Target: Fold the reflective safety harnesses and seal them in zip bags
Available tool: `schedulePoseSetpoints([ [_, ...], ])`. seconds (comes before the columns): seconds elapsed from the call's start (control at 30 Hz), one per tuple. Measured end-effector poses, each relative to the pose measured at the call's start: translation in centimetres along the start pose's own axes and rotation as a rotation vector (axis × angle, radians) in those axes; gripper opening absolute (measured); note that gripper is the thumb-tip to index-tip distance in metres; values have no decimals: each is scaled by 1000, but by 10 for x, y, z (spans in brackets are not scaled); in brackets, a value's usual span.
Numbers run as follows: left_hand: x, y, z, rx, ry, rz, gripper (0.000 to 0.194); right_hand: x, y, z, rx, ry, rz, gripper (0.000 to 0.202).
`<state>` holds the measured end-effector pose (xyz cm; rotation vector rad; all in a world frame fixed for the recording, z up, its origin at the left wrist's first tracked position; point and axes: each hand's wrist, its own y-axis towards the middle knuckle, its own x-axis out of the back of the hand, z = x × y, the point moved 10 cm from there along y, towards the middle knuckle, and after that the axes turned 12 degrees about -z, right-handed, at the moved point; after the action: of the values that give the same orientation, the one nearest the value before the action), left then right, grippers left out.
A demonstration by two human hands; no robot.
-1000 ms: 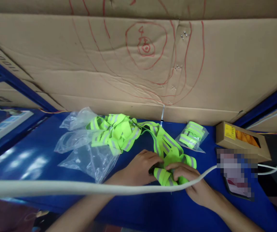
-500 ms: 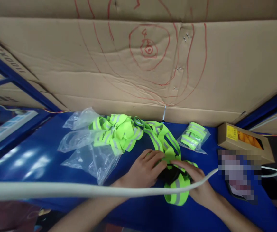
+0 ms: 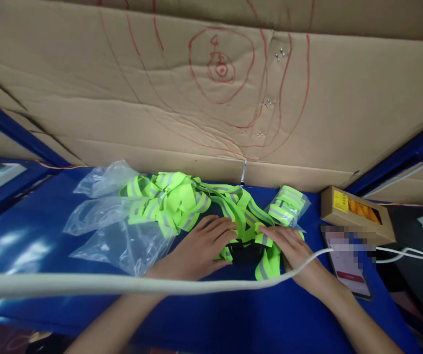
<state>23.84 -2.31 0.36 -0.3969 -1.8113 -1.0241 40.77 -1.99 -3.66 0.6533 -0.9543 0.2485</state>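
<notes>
Neon-green straps with grey stripes (image 3: 182, 196) lie in a tangled heap, and a looser stretch runs right from it to my hands. My left hand (image 3: 204, 246) has its fingers curled over the green strap beside a black piece (image 3: 246, 253). On the other side of that piece, my right hand (image 3: 288, 243) grips the green strap, with a striped end (image 3: 269, 265) hanging below it. The undersides of both hands' fingers are hidden.
Clear plastic bags (image 3: 119, 241) lie left of the heap. A bagged green roll (image 3: 288, 204), a brown box (image 3: 358, 211) and a phone (image 3: 351, 278) are at the right. A white cable (image 3: 123, 285) crosses in front. Cardboard (image 3: 159, 123) stands behind the blue table (image 3: 233, 319).
My hands have moved apart, the left one leftward, baring more of the black piece. The hanging green loop is now narrower and higher. The whole view has shifted slightly.
</notes>
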Motion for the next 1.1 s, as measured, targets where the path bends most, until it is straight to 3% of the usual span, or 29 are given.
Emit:
schedulePoseSetpoints([
  [0.13, -4, -5, 15, 78, 4, 46, 54, 6, -8, -14, -37, -105, 72, 111],
  [0.27, -3, -9, 27, 139, 14, 27, 54, 15, -19, 1, -29, 32, 170, 100],
  [0.43, -1, -4, 18, 111, 34, -45, 62, 28, -11, 19, -65, 234, -44, 56],
  [0.6, -13, 0, 3, 120, -5, -47, 61, 12, -8, 11, -159, 279, -189, 75],
  [0.7, -30, -1, -10, 84, -47, 31, 65, -3, -10, -2, -277, 348, -201, 43],
  [0.8, -43, -4, -25, -3, -43, 59, 53, -16, -13, -15, -429, 517, -212, 25],
  [0.93, -41, -4, -24, 21, -42, -52, 39, -25, -17, -29, -582, 782, -226, 37],
  [1.1, -32, -3, -18, 52, -101, -167, 38, -23, -16, -34, -597, 929, -207, 33],
])
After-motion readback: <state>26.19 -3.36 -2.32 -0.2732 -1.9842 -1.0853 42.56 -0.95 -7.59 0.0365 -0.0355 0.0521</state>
